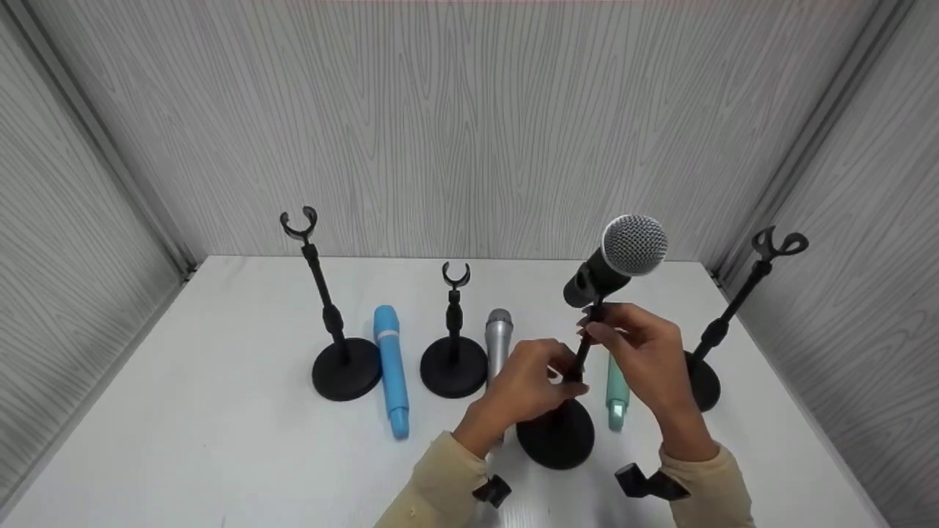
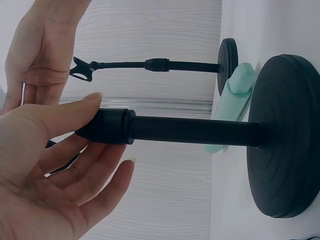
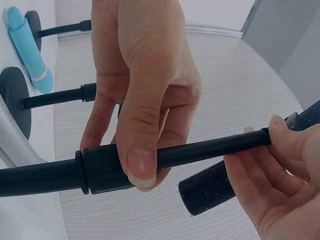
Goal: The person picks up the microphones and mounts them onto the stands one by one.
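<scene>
The left hand (image 1: 527, 380) pinches with thumb (image 2: 70, 119) and bent fingers (image 2: 102, 172); the right hand (image 1: 647, 352), just above it and to its right, pinches likewise. Behind each hand, a bare wrist (image 1: 688, 436) leads into a tan sleeve (image 1: 708, 488).

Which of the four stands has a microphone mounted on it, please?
The third stand from the left in the head view: it bears the black microphone, whereas the other three stands bear none.
</scene>
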Demonstrator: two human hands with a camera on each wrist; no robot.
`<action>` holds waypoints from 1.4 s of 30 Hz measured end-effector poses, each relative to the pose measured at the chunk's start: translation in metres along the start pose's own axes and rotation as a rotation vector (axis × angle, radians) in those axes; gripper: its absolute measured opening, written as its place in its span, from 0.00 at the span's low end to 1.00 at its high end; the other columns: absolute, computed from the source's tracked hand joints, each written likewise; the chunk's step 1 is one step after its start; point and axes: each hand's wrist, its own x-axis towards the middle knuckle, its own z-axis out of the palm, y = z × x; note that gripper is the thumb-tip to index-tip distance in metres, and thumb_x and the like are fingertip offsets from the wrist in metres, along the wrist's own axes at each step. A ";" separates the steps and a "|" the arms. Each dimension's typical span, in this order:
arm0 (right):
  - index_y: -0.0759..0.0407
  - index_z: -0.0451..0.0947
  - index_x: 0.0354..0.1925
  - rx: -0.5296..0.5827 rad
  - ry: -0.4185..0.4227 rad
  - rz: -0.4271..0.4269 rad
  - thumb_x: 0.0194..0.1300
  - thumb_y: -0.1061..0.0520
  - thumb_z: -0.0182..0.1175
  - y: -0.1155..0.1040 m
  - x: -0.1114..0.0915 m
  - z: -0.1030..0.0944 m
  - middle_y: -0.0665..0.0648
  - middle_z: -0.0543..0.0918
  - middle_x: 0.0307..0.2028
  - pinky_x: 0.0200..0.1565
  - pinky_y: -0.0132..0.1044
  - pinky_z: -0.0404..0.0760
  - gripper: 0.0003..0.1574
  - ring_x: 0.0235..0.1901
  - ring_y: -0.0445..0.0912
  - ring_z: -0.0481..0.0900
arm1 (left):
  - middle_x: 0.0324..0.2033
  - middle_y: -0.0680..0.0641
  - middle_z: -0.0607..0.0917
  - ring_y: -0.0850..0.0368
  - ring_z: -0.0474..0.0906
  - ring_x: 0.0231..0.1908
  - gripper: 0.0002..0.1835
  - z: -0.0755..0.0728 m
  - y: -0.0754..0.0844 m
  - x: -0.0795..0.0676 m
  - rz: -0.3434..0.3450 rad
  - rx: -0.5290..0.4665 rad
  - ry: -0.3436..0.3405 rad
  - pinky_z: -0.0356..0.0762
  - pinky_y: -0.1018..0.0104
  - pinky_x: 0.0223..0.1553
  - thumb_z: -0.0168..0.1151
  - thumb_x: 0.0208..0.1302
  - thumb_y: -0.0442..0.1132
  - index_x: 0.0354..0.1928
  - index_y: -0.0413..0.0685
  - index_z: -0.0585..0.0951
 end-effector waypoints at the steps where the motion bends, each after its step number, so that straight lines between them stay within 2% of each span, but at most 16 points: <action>1: 0.70 0.85 0.39 -0.002 0.001 0.001 0.65 0.74 0.63 0.000 0.000 0.000 0.55 0.89 0.35 0.42 0.32 0.88 0.06 0.36 0.42 0.89 | 0.34 0.47 0.90 0.63 0.86 0.37 0.06 0.000 0.000 0.000 -0.004 -0.004 -0.012 0.85 0.70 0.43 0.75 0.59 0.34 0.37 0.43 0.88; 3: 0.70 0.85 0.40 0.000 -0.001 0.004 0.65 0.74 0.63 0.000 0.000 0.000 0.58 0.89 0.34 0.42 0.32 0.88 0.06 0.36 0.42 0.89 | 0.37 0.47 0.91 0.63 0.87 0.38 0.06 -0.001 0.001 0.000 -0.012 -0.011 -0.037 0.85 0.68 0.45 0.73 0.61 0.33 0.39 0.43 0.88; 6: 0.70 0.85 0.39 -0.003 -0.001 0.009 0.65 0.74 0.64 -0.001 0.000 0.000 0.61 0.89 0.34 0.42 0.31 0.87 0.06 0.36 0.42 0.89 | 0.39 0.48 0.91 0.63 0.86 0.40 0.07 -0.002 0.001 -0.001 -0.015 0.000 -0.071 0.83 0.72 0.47 0.70 0.63 0.32 0.43 0.44 0.88; 10: 0.70 0.85 0.39 -0.006 0.002 0.016 0.65 0.73 0.64 -0.001 0.000 0.000 0.62 0.89 0.34 0.42 0.31 0.87 0.05 0.35 0.41 0.89 | 0.40 0.50 0.91 0.65 0.85 0.41 0.08 -0.002 0.001 -0.001 0.003 0.036 -0.088 0.82 0.73 0.48 0.69 0.64 0.32 0.44 0.46 0.88; 14: 0.71 0.85 0.40 -0.005 0.007 0.023 0.65 0.74 0.64 -0.002 -0.001 -0.001 0.60 0.89 0.34 0.42 0.31 0.87 0.05 0.36 0.41 0.89 | 0.39 0.51 0.91 0.65 0.86 0.42 0.08 -0.002 0.001 -0.001 0.010 0.032 -0.076 0.83 0.72 0.47 0.71 0.63 0.36 0.44 0.47 0.88; 17: 0.70 0.85 0.40 -0.011 0.008 0.032 0.65 0.73 0.64 -0.002 -0.001 -0.001 0.54 0.90 0.35 0.43 0.31 0.87 0.06 0.37 0.40 0.89 | 0.38 0.51 0.91 0.66 0.86 0.41 0.09 -0.001 0.000 0.000 0.007 0.012 -0.046 0.82 0.75 0.45 0.73 0.61 0.39 0.42 0.47 0.87; 24: 0.71 0.84 0.40 0.003 0.003 0.033 0.65 0.74 0.64 -0.001 -0.002 0.000 0.51 0.89 0.35 0.43 0.32 0.88 0.06 0.37 0.41 0.89 | 0.33 0.50 0.90 0.67 0.85 0.35 0.08 0.000 -0.002 -0.001 0.004 -0.002 0.008 0.82 0.78 0.40 0.76 0.59 0.39 0.38 0.45 0.87; 36: 0.70 0.84 0.39 0.010 0.004 0.025 0.65 0.74 0.63 -0.001 -0.001 0.000 0.52 0.89 0.35 0.42 0.32 0.88 0.05 0.37 0.42 0.89 | 0.34 0.47 0.90 0.65 0.85 0.36 0.04 0.001 0.000 0.001 -0.045 -0.057 -0.019 0.82 0.77 0.41 0.73 0.62 0.34 0.37 0.43 0.87; 42: 0.70 0.84 0.39 0.015 -0.002 0.020 0.66 0.74 0.63 -0.001 -0.001 0.001 0.55 0.89 0.34 0.42 0.32 0.87 0.05 0.36 0.43 0.89 | 0.38 0.45 0.90 0.61 0.87 0.39 0.04 0.001 -0.001 0.001 -0.035 -0.100 -0.051 0.82 0.76 0.42 0.67 0.64 0.28 0.40 0.41 0.86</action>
